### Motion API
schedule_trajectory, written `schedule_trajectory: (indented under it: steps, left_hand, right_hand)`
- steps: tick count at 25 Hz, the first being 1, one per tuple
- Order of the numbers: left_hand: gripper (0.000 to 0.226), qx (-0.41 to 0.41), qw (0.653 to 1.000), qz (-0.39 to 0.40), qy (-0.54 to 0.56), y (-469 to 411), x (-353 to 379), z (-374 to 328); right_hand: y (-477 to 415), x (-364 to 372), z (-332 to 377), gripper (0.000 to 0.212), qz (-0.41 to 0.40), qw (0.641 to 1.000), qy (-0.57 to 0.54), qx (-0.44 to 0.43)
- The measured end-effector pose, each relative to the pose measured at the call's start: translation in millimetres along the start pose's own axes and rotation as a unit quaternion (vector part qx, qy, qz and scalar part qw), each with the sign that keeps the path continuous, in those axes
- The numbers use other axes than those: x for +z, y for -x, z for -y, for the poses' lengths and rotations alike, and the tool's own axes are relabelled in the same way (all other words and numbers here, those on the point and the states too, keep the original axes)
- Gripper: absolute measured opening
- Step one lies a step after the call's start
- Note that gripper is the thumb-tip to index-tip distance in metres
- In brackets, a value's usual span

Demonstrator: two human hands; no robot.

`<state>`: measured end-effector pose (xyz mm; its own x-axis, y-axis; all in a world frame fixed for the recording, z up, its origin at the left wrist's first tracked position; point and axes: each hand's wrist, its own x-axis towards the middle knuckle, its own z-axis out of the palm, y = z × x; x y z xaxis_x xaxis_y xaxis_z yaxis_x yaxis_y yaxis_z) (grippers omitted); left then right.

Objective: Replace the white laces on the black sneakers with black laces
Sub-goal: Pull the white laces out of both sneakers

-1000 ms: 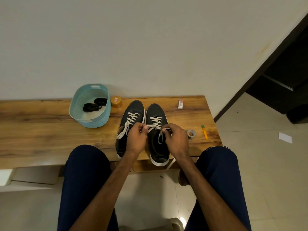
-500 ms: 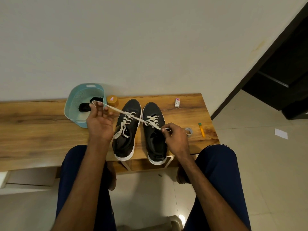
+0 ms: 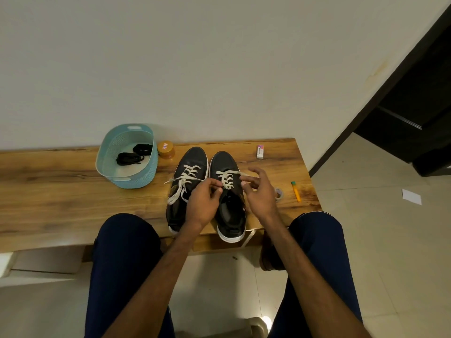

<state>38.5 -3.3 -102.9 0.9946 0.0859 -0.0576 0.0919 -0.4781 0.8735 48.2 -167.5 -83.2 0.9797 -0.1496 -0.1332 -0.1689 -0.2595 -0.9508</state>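
Black sneakers (image 3: 192,158) stand side by side on the wooden bench (image 3: 61,191). Half a second ago my left hand (image 3: 203,203) was up by the teal basket (image 3: 136,181), drawing the right shoe's white lace (image 3: 227,178) out long; now it is back over that shoe, fingertips pinching the lace. My right hand (image 3: 260,196) has loosened, fingers spread, a lace end across the forefinger; pinched or not, I cannot tell. The black laces (image 3: 129,158) lie in the basket.

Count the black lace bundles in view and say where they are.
2. Both lie in the teal basket: the near bundle around the centre, the far bundle by the basket's right wall. The basket's near wall may hide part of its floor.
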Motion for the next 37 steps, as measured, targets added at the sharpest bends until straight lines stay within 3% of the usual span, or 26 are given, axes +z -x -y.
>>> schedule_trajectory:
  steps: [4,7,11,13,15,18,20,21,23,25,27,30,33,37]
  left_hand:
    - [0.020,0.009,0.997,0.008,-0.070,-1,13,10]
    - [0.043,0.021,0.995,0.035,-0.092,-1,15,17]
    - [0.049,0.025,0.994,0.050,-0.096,1,16,23]
    - [0.049,0.022,0.995,0.051,-0.087,1,16,22]
    - [0.048,0.019,0.996,0.047,-0.074,2,17,21]
    - [0.040,0.014,0.997,0.036,-0.068,3,17,15]
    - [0.033,0.007,0.998,0.026,-0.065,4,16,11]
    - [0.030,0.005,0.998,0.020,-0.065,4,16,9]
    - [0.022,-0.002,0.998,0.012,-0.061,3,15,8]
    - [0.015,-0.011,0.998,0.013,-0.059,1,16,8]
    - [0.013,-0.003,0.997,0.003,-0.072,0,20,8]
    - [0.021,0.016,0.997,-0.009,-0.077,0,22,11]
    - [0.031,0.031,0.995,0.009,-0.094,1,22,15]
    - [0.036,0.046,0.992,0.010,-0.120,1,21,15]
  right_hand:
    - [-2,17,-17,0.037,0.093,0.960,0.233,-0.124]
    - [-3,19,-25,0.036,0.091,0.956,0.245,-0.132]
    - [-8,24,-28,0.021,0.079,0.951,0.266,-0.138]
    - [-10,26,-26,0.012,0.057,0.969,0.210,-0.117]
    - [-9,25,-22,0.007,0.036,0.996,0.075,-0.038]
    - [-13,21,-17,0.014,-0.002,0.986,-0.121,0.116]
    - [-14,17,-18,0.021,-0.064,0.980,-0.088,0.166]
    - [-11,14,-18,0.030,-0.090,0.983,-0.022,0.157]
    - [-4,10,-19,0.044,-0.111,0.987,0.110,0.037]
    - [0,11,-21,0.040,-0.039,0.967,0.225,-0.111]
    - [1,17,-23,0.033,0.063,0.937,0.308,-0.154]
    - [-2,22,-28,0.028,0.064,0.938,0.309,-0.145]
    - [-10,26,-29,0.008,0.037,0.956,0.265,-0.121]
    - [-19,30,-33,0.009,0.091,0.973,0.190,-0.094]
